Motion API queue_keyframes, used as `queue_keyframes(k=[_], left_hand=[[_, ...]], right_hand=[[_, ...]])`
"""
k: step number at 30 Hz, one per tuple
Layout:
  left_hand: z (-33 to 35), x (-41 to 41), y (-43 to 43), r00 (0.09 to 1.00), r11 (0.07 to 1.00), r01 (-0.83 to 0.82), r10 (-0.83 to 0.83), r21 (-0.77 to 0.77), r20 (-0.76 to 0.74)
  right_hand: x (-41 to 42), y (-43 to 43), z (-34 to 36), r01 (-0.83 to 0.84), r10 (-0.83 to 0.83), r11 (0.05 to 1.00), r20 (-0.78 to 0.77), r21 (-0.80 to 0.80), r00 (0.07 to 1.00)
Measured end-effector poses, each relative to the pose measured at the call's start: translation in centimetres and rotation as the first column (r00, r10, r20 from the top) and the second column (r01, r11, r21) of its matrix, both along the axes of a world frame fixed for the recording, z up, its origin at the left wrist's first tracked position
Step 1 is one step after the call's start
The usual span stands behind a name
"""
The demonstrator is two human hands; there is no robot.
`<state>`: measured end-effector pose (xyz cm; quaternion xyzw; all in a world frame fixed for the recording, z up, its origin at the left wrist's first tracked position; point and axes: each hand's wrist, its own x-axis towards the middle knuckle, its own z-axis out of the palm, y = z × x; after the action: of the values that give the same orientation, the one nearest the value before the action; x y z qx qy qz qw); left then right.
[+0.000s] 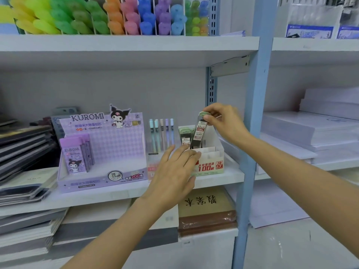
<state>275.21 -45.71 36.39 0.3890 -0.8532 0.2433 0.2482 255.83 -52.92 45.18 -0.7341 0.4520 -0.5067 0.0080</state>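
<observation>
The white shelf board (87, 199) carries, left to right, a slanting stack of notebooks (21, 152), a purple Kuromi display box (108, 144), a clear pen stand (153, 148) and a white lead-refill display box (211, 166)

The person is holding both bare arms out in front. The left forearm (120, 226) is slanting up from the lower left, its wrist straight. The left hand (174, 171) is lying open with its back toward the camera, its fingers straight and close together, pointing up and to the right, and its thumb sticking out below them. The right forearm (301, 167) is sloping up leftward from the right edge. The right hand (223, 121) is sitting higher than the left, its thumb and curled fingertips pinching the top end of a lead case (200, 133).
</observation>
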Motion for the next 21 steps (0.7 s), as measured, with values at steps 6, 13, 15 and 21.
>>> queue_keyframes(k=[6,13,15,21], left_hand=[[-0.2,0.1,0.0,1.000,1.000,0.007,-0.007,-0.007,0.001],[-0.7,0.2,-0.5,0.999,1.000,-0.026,0.026,-0.006,0.021],[-0.7,0.2,-0.5,0.999,1.000,-0.024,0.024,0.001,0.023],[-1.8,0.5,0.4,0.996,0.999,0.011,-0.016,-0.050,-0.091]], right_hand=[[0.2,-1.3,-0.6,-0.010,0.022,0.995,-0.128,0.100,0.991],[0.5,-2.3,-2.7,0.064,-0.053,0.997,-0.278,0.032,0.959],[0.6,-2.3,-3.0,0.080,-0.064,0.996,-0.313,0.039,0.947],[0.8,0.2,-3.8,0.046,-0.048,0.999,-0.274,-0.016,0.961]])
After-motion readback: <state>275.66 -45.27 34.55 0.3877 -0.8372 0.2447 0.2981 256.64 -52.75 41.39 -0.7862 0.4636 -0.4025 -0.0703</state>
